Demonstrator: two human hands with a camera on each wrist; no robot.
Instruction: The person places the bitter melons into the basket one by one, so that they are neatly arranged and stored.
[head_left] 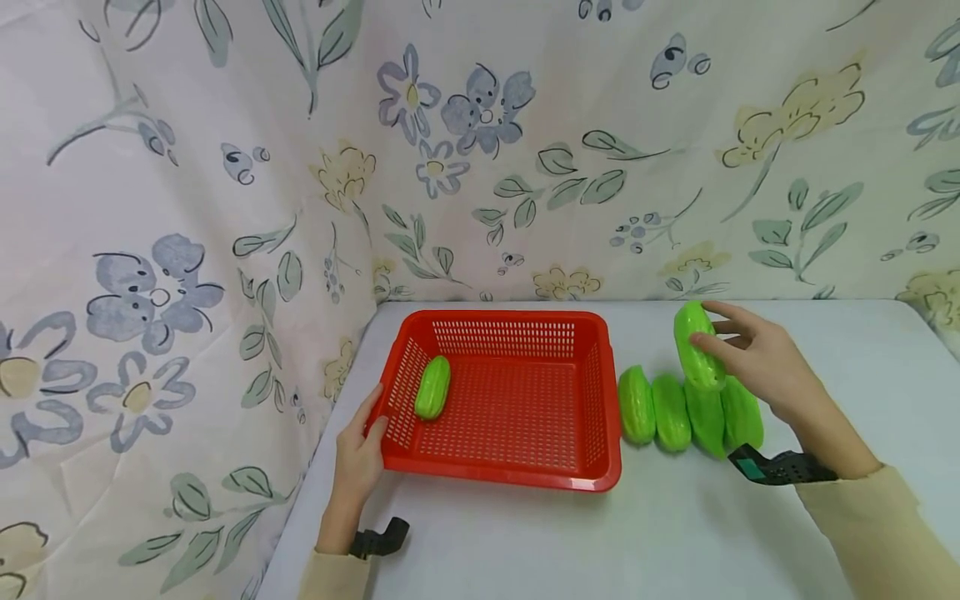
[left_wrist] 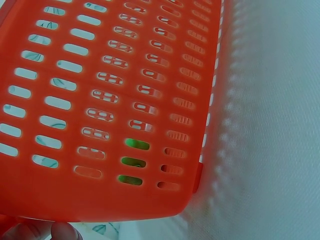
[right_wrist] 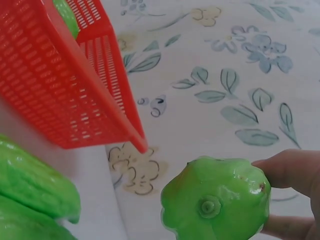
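Note:
My right hand (head_left: 768,362) pinches a light-green, ribbed, oblong gourd (head_left: 696,337) between thumb and fingers, raised over a row of several like it (head_left: 671,412) on the table. In the right wrist view the held gourd (right_wrist: 220,202) shows its lobed end with a small round stem scar. My left hand (head_left: 360,450) grips the rim of a red plastic basket (head_left: 495,479) at its near left corner. Inside, one gourd (head_left: 432,387) lies against the left side. Through the slots of the basket wall (left_wrist: 100,195), the left wrist view shows bits of green.
A white-covered table (head_left: 525,542) carries everything. Behind it and along its left side hangs a flower-printed cloth (head_left: 480,208). The row of gourds lies close beside the basket's right wall.

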